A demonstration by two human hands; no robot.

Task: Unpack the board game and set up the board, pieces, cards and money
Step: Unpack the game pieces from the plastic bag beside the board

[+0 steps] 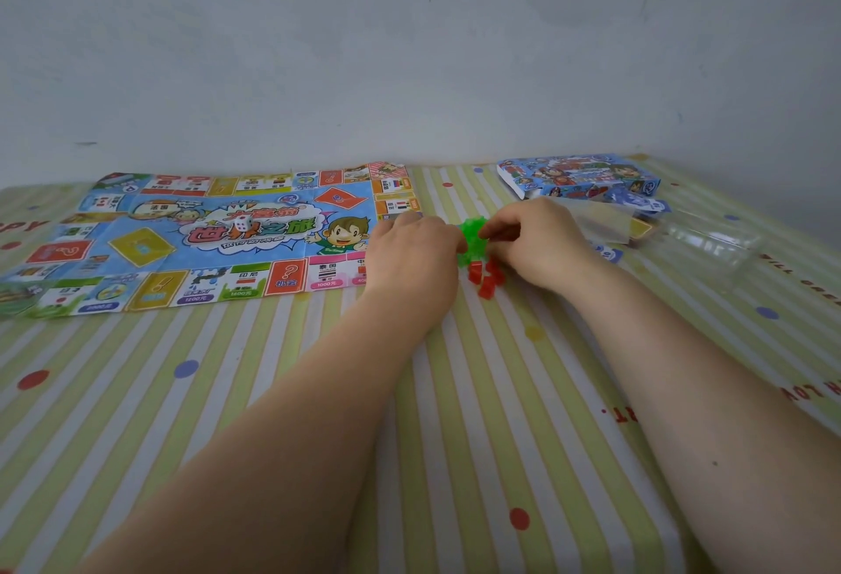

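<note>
The paper game board (pixel 218 236) lies unfolded on the striped tablecloth, with a white die (pixel 244 223) on its middle. Just right of the board sits a clump of green plastic pieces (pixel 471 236), with a few loose red pieces (pixel 486 278) below it. My left hand (pixel 412 255) and my right hand (pixel 541 241) meet on the green clump from either side, fingers curled and pinching it. The fingertips are partly hidden behind the clump.
The blue game box (pixel 580 175) lies at the back right. In front of it are blue cards (pixel 637 202), a clear plastic bag (pixel 605 223) and a clear plastic tray (pixel 714 250). A grey wall runs along the table's far edge.
</note>
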